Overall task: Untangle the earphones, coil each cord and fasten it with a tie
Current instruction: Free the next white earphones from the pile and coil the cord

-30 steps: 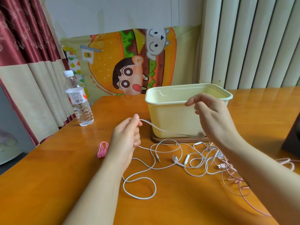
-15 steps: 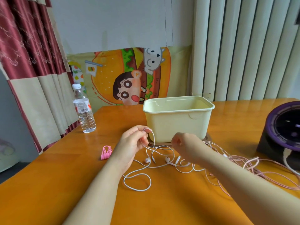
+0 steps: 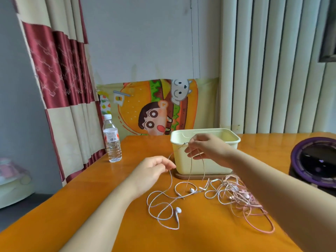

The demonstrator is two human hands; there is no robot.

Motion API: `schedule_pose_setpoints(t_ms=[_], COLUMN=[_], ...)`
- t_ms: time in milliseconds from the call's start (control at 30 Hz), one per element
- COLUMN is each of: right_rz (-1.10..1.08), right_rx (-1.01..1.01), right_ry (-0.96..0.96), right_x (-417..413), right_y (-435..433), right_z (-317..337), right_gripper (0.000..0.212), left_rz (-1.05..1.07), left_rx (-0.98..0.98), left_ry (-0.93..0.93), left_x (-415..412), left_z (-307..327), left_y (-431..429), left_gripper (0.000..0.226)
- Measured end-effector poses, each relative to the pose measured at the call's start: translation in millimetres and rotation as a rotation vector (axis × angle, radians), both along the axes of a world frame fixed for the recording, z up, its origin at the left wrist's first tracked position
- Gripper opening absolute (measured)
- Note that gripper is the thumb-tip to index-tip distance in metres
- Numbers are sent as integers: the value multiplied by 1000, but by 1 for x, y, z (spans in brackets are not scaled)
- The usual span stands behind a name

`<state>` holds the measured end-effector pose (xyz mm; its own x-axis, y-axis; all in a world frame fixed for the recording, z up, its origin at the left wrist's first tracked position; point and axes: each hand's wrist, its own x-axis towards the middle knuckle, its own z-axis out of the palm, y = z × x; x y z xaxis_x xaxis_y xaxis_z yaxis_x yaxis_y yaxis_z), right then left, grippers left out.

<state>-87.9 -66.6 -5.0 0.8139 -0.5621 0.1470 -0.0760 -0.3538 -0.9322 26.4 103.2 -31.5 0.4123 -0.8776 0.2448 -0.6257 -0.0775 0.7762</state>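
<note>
While the right hand [image 3: 203,150] pinches the white earphones [image 3: 178,210] cord, raised before the bin [image 3: 214,166], the left hand [image 3: 154,169] fingers curl on it lower down; the rest lies mid-table [image 3: 109,206], with the pink earphones [image 3: 241,195] tangled toward the right edge.

My right hand [image 3: 206,150] pinches the cord of the white earphones [image 3: 177,210] up before the cream tub [image 3: 216,167]. My left hand [image 3: 154,170] holds it lower. The pink earphones [image 3: 240,195] lie tangled on the orange table [image 3: 91,206].
</note>
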Motion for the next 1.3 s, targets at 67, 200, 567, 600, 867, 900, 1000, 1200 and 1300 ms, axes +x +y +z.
schedule_pose_setpoints(t_ms=[67,200,567,600,867,900,1000,1200,1300], right_rz=[38,103,201,217,-76,-176,-104,251,201], right_rx=[-36,-116,67,31,-545,-629,-718,-212,-174], right_ry=[-70,-112,-250,-215,7,-56,-143,-215,-249], right_x=[-11,-30,-54,-55,-72,-73,-71,-63,-61], right_y=[11,34,80,82,78,76,73,67,56], right_z=[27,71,130,130,131,130,128,124,120], right_gripper=[14,16,9,11,7,9,34,18,32], left_rz=[116,208,-147,-193,-81,-97,-255,-313,-252], left_rx=[-177,-439,-383,-369,-417,-397,-278,-273,-262], left_ry=[-36,-164,544,631,496,477,419,404,406], left_x=[-2,-11,-53,-55,-66,-66,-70,-62,-47], left_z=[14,53,125,131,149,149,152,158,151], left_y=[-4,-8,-6,-4,1,2,7,17,21], left_gripper=[33,22,40,43,26,26,25,29,27])
